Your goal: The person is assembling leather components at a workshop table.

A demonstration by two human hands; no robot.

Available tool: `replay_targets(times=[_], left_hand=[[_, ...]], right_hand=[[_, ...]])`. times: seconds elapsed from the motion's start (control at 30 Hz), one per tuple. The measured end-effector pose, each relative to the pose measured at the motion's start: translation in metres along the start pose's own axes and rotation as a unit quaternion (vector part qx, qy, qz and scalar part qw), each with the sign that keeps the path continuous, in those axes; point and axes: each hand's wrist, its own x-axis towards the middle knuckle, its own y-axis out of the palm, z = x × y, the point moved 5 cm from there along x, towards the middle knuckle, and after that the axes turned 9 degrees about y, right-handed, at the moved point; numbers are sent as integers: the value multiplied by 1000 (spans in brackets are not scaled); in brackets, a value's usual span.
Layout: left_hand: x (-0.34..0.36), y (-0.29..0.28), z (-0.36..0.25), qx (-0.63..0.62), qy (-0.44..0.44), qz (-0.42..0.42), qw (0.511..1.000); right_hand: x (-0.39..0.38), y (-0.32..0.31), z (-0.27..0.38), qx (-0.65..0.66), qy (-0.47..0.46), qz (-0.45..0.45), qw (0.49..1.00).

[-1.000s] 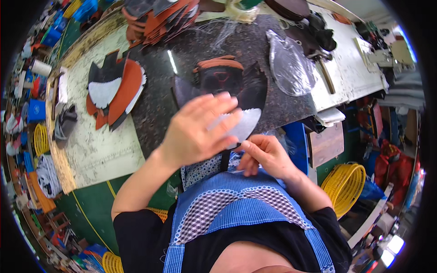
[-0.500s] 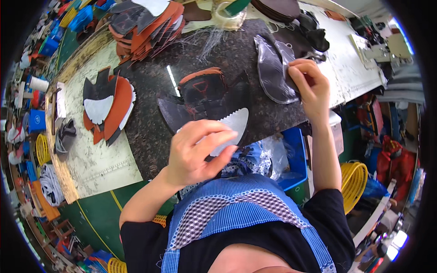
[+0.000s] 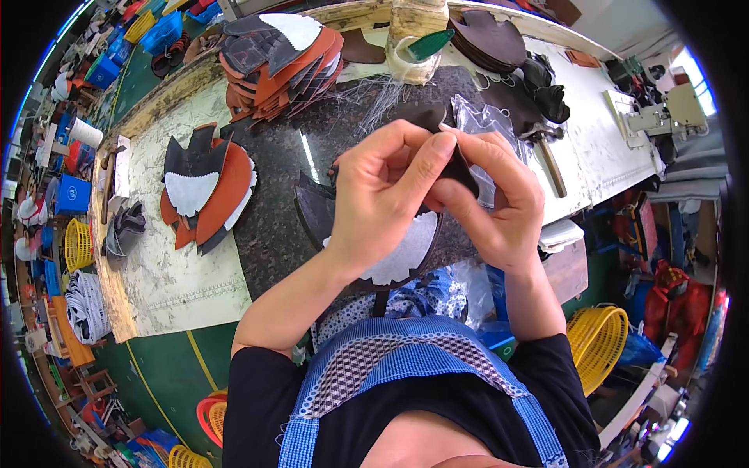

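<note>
My left hand and my right hand are raised together over the dark stone slab. Between their fingertips they pinch a thin dark leather piece, partly covered by the fingers. Below them a black cut leather upper with a pale toothed lining lies on the slab, half hidden by my left hand. Just beyond my right hand is a crumpled clear plastic sheet.
Left lies a small pile of black and orange leather pieces; a taller stack stands behind. A green-tipped tool rests in a pale holder. Brown leather pieces and a hammer are at right.
My right hand has come left from the plastic sheet with the dark leather piece. My left hand has risen to meet it, and both now grip the piece.
</note>
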Motion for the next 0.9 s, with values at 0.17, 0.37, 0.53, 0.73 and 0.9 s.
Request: replay_targets(times=[0.17,0.37,0.53,0.73,0.9], left_hand=[[17,1,-25,21,-2,35,999],[30,-5,-19,20,-92,87,992],[24,3,-11,-10,-96,97,991],[8,14,-2,67,-96,190,975],[26,38,-78,460,337,305,762]], right_hand=[[13,-5,5,35,72,2,997],[23,-10,7,-54,41,-1,998],[11,-2,-17,267,258,-5,929],[8,-13,-71,361,392,24,846],[-9,-22,-30,356,354,177,846]])
